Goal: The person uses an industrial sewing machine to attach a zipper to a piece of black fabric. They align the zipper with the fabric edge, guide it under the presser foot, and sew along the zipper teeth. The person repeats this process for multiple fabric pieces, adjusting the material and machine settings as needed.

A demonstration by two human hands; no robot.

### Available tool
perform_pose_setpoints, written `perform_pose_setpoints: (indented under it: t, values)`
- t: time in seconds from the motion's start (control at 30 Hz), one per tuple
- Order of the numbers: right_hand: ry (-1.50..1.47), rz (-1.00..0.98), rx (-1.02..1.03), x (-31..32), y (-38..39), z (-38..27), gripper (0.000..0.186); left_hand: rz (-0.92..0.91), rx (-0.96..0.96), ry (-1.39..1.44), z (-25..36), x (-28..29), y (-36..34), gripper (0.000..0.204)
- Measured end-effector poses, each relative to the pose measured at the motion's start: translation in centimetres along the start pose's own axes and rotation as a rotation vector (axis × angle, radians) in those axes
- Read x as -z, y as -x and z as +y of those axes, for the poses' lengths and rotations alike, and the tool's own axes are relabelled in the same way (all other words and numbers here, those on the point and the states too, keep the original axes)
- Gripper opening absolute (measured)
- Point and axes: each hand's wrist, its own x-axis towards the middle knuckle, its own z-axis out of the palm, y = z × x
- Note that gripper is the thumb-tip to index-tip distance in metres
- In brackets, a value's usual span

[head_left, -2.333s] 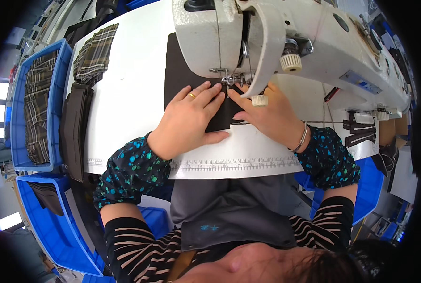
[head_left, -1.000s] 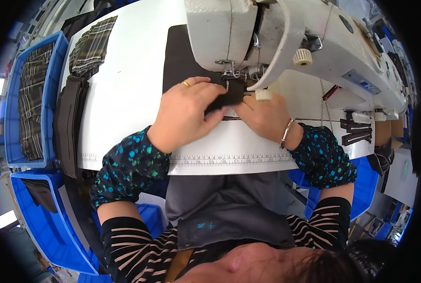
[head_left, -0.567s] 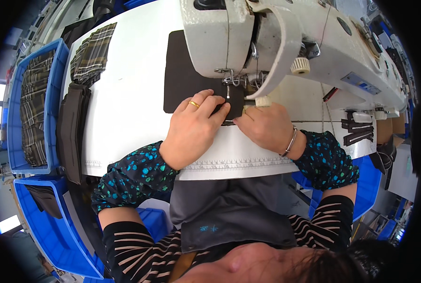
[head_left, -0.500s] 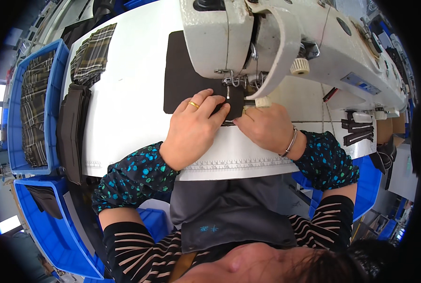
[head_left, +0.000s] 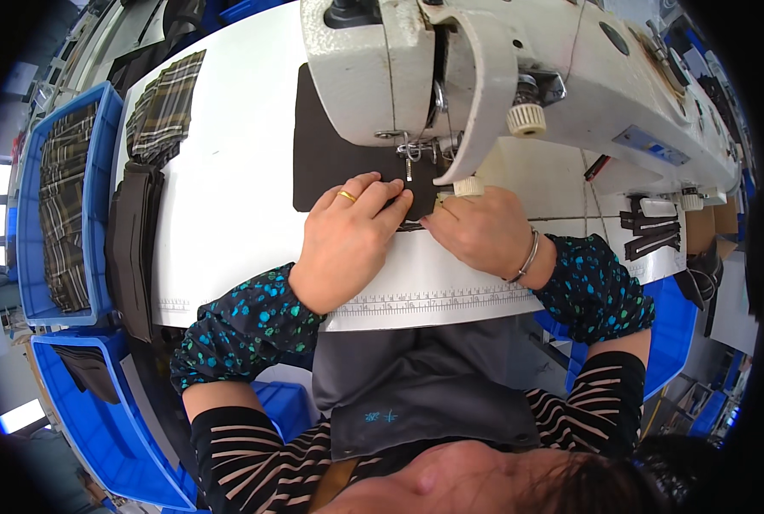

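Observation:
A dark brown fabric piece (head_left: 324, 163) lies flat on the white table, its right part under the presser foot (head_left: 409, 154) of a sewing machine (head_left: 361, 77). A short pale strip, perhaps a zipper end, shows just below the foot. My left hand (head_left: 348, 236), with a ring, presses on the fabric's near part, fingers bent and thumb close to the index finger. Right of it, my right hand (head_left: 483, 227), with a bracelet, is closed in a pinch at the fabric's near right edge. Its fingertips are partly hidden.
At the left stand a blue bin (head_left: 104, 206) of plaid cloth and a lower blue bin (head_left: 82, 411). Plaid pieces (head_left: 166, 107) and a dark fabric stack (head_left: 134, 248) lie on the table's left side. Zipper pieces (head_left: 652, 236) and a red-black tool (head_left: 598, 167) lie right.
The view has shifted slightly, so the machine appears a little further left. Both hands keep nearly the same hold on the fabric.

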Motion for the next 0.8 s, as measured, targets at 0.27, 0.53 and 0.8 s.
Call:
perform_pose_setpoints:
  t: [0.27,0.53,0.8]
  values:
    - [-0.028,-0.073,-0.024,-0.1,0.3,0.1,0.011,0.069,-0.021,-0.079,0.4,-0.1,-0.3,0.045]
    - [-0.023,-0.069,-0.008,-0.1,0.3,0.2,0.012,0.069,-0.002,-0.088,0.6,-0.1,-0.1,0.043]
    - [0.006,0.026,-0.035,1.5,0.0,0.5,0.013,0.027,0.007,-0.039,0.8,0.6,-0.2,0.044]
